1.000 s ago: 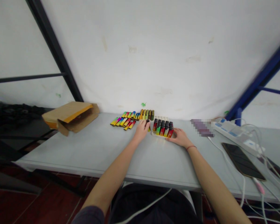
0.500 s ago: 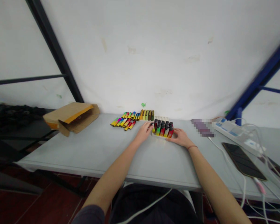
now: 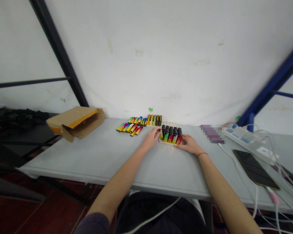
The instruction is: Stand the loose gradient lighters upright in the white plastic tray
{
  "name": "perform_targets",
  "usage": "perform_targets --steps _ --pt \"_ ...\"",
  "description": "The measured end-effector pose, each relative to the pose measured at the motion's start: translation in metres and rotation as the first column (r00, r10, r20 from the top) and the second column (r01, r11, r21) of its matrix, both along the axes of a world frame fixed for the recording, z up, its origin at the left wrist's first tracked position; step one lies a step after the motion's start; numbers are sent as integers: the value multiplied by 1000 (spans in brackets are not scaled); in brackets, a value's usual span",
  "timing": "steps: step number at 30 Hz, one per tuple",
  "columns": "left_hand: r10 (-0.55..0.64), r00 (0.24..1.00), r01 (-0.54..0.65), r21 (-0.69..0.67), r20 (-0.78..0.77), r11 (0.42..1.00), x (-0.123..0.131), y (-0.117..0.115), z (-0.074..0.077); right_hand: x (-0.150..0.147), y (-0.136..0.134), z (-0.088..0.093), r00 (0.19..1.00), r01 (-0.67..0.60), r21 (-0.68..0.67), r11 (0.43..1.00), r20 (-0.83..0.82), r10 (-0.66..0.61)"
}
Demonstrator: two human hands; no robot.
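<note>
A white tray (image 3: 168, 143) filled with upright, colourful lighters (image 3: 171, 137) with black tops stands in front of me. My left hand (image 3: 151, 136) is at the tray's left side, its fingers bent against the leftmost lighter (image 3: 161, 134); the fingertips are partly hidden. On the other side, my right hand (image 3: 189, 144) grips the tray's right end, thumb along the front and fingers by the red lighters. Left of my left hand, several loose lighters (image 3: 129, 127) lie in rows on the table.
Behind the tray stand a block of upright lighters with yellowish ends (image 3: 154, 120) and a white slotted tray (image 3: 170, 124). An opened cardboard box (image 3: 74, 120) lies at the left. To the right are a blurred purple item (image 3: 212, 134), a power strip (image 3: 250, 143), a phone (image 3: 256, 169) and cables.
The leftmost lighter's black top, which pointed toward my left fingers, now stands more upright with the others. My right hand keeps its place on the tray.
</note>
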State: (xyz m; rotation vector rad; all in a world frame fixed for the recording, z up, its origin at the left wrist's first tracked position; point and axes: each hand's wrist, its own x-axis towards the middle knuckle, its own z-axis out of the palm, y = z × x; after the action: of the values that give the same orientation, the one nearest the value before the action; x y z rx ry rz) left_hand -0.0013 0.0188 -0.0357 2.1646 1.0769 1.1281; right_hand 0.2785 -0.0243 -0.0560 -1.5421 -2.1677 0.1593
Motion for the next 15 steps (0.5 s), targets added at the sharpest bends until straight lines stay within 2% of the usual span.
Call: perform_targets --steps 6,8,9,11,13,15 --pt "-80 991 92 117 -104 989 2 -3 4 0 -1 1 1000 12 -23 1000 3 -12" --pt "-38 991 58 155 -132 986 4 -6 8 -1 -1 1 1000 12 -25 1000 6 -12" --pt "33 988 -8 169 -148 986 3 -7 10 -1 -1 1 1000 9 -23 1000 7 -9" --pt "266 944 -232 179 -195 956 -1 -9 15 -1 -1 0 1000 11 -16 1000 4 -11" --pt "495 822 -460 182 -281 869 -10 -8 19 -1 0 -1 1000 21 -11 1000 0 -21" --pt "603 697 -580 189 -388 792 -22 -5 21 -1 0 -2 1000 28 -7 1000 -1 -28"
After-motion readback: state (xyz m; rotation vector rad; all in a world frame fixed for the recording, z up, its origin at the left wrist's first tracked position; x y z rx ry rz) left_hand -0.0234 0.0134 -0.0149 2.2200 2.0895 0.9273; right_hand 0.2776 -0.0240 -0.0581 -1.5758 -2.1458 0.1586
